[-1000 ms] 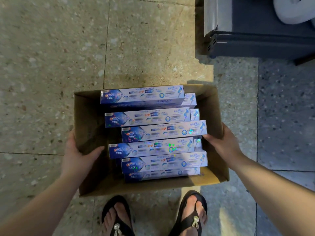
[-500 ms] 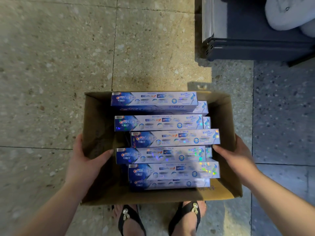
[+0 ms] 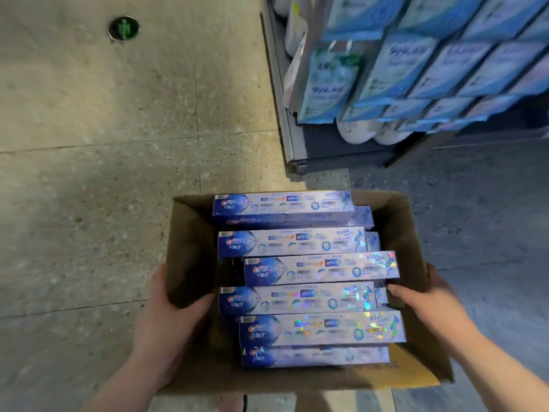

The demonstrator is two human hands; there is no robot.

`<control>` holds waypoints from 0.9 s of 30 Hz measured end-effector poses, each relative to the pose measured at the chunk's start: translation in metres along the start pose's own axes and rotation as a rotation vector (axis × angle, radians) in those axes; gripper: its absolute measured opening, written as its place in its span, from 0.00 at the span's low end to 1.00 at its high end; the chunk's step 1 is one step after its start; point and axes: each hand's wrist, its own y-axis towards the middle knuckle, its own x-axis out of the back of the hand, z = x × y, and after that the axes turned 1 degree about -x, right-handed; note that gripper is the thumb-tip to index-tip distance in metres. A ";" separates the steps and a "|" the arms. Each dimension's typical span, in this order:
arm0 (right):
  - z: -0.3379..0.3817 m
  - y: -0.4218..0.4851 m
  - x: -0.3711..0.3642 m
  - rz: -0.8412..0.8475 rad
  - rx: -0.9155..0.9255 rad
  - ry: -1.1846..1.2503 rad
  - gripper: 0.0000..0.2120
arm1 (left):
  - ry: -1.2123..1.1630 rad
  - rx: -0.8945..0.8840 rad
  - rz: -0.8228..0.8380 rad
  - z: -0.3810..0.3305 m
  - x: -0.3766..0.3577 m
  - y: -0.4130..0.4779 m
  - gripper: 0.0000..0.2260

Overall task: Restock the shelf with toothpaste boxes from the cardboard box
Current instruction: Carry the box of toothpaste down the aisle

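Gripping the side walls of the open brown cardboard box [image 3: 190,242], the left hand [image 3: 166,319] and right hand [image 3: 433,304] curl over its rim. Shiny blue toothpaste boxes [image 3: 320,270] lie stacked inside. This is probably the carrying step; next the load needs setting down by the grey metal shelf [image 3: 323,157] ahead.

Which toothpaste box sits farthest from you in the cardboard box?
The toothpaste box against the cardboard box's far wall; every other one lies nearer you.

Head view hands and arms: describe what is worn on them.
The left hand and right hand are bare: no gloves, rings or watch visible. The left forearm and right forearm are uncovered to the frame edge, no sleeves or bracelets showing.
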 end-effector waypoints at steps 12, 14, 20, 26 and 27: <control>-0.002 -0.188 0.152 -0.230 -0.061 0.288 0.24 | 0.056 -0.339 0.236 -0.157 0.082 -0.147 0.41; -0.014 -0.217 0.172 -0.300 -0.074 0.354 0.20 | 0.117 -0.406 0.316 -0.181 0.084 -0.175 0.39; -0.060 -0.293 0.229 -0.405 -0.136 0.582 0.17 | 0.452 -0.639 0.345 -0.239 0.059 -0.244 0.40; -0.140 -0.331 0.295 -0.524 -0.277 0.687 0.14 | 0.615 -0.813 0.417 -0.280 -0.017 -0.325 0.38; -0.155 -0.333 0.309 -0.543 -0.292 0.692 0.14 | 0.625 -0.819 0.431 -0.285 -0.035 -0.340 0.38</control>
